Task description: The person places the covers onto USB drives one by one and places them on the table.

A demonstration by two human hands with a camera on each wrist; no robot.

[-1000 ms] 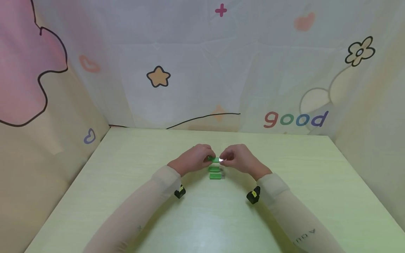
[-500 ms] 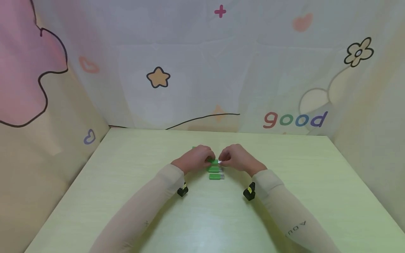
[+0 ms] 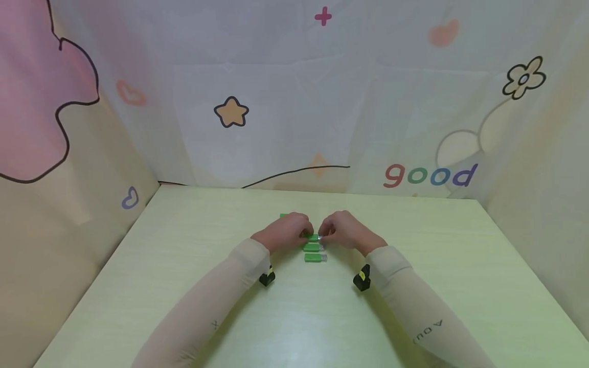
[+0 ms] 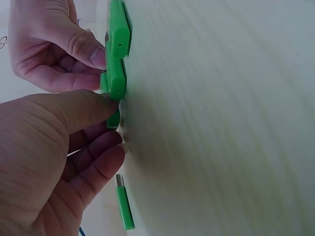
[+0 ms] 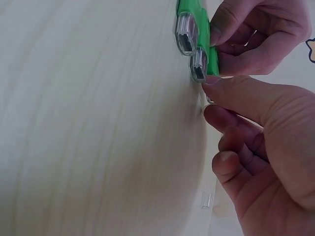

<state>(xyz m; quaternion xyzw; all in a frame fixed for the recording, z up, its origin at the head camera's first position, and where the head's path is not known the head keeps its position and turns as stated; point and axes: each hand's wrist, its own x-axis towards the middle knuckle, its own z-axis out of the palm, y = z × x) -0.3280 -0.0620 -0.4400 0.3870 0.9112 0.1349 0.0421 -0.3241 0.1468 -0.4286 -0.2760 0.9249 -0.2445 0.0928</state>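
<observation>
Three green USB flash drives lie in a column at mid-table in the head view. The farthest flash drive is between my two hands. My left hand pinches its green body between thumb and fingers. My right hand pinches its connector end, mostly hidden by the fingertips in the right wrist view. Nearer to me are the middle flash drive and the nearest flash drive, parallel to it. Clear caps cover their connectors. Another flash drive lies beyond my left hand, its metal connector bare.
A small clear piece, like a cap, lies on the table beyond my right hand. The pale wooden table is bounded by a printed cloth backdrop at the back and sides. Black wrist cameras hang below both sleeves.
Both hands have come slightly nearer to me with the held flash drive, now close beside the other two. Part of the drive behind my left hand has come into view.
</observation>
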